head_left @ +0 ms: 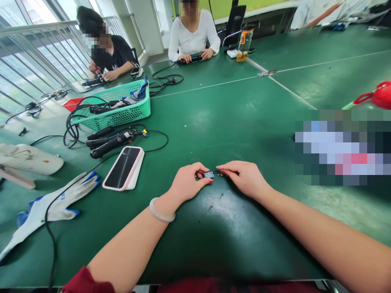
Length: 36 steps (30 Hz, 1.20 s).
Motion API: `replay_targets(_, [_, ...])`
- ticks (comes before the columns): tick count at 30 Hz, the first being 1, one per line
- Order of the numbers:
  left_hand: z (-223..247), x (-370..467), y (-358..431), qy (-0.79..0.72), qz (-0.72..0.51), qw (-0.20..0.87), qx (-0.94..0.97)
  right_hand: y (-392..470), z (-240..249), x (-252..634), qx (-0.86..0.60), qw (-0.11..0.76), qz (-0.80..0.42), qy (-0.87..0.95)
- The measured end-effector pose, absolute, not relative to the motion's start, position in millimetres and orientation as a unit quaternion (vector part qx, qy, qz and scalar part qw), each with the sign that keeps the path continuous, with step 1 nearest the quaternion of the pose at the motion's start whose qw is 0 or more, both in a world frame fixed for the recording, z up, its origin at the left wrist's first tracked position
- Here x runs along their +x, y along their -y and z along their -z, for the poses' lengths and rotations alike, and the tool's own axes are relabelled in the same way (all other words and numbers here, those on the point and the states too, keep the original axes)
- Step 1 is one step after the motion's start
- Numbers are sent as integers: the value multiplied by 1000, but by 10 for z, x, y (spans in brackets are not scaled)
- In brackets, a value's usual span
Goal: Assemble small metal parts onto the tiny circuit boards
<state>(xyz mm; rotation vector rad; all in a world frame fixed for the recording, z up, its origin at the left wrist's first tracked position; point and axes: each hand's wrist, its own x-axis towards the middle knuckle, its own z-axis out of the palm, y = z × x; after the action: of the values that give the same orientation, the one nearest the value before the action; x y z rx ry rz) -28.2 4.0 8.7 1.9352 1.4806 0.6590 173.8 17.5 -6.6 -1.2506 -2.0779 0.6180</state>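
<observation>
My left hand has its thumb and fingers closed around a small blue-and-white rectangular piece, patterned like a tiny circuit board. Just to the right, my right hand is closed in a pinch, thumb against forefinger. Tiny brownish metallic bits show at its fingertips, too small to name. A narrow gap separates the two hands, which both stay low over the green table.
Left of my hands lie a phone, a white-and-blue work glove and black corded tools. Behind them stands a turquoise basket holding tools and cables. Two people sit across the table, with a bottle nearby. A red object is at right.
</observation>
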Motion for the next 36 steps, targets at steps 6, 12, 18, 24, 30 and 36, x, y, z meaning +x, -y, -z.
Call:
replay_targets(6, [-98, -279, -30, -553, -245, 308, 734, -139, 77, 1721, -444, 331, -223, 802])
replay_targets(12, [-93, -279, -27, -544, -244, 310, 741, -100, 62, 1697, -420, 330, -200, 822])
replay_targets(18, [-102, -267, -36, -549, -233, 311, 740, -104, 15, 1703, -420, 339, -206, 816])
replay_targets(24, [-115, -252, -54, -559, -220, 307, 738, -123, 59, 1732, -423, 336, -187, 820])
replay_targets(30, [-115, -247, -49, -558, -219, 304, 740, -131, 57, 1740, -413, 350, -196, 818])
replay_targets(36, [-111, -254, -45, -554, -220, 307, 742, -122, 16, 1728, -407, 368, -218, 807])
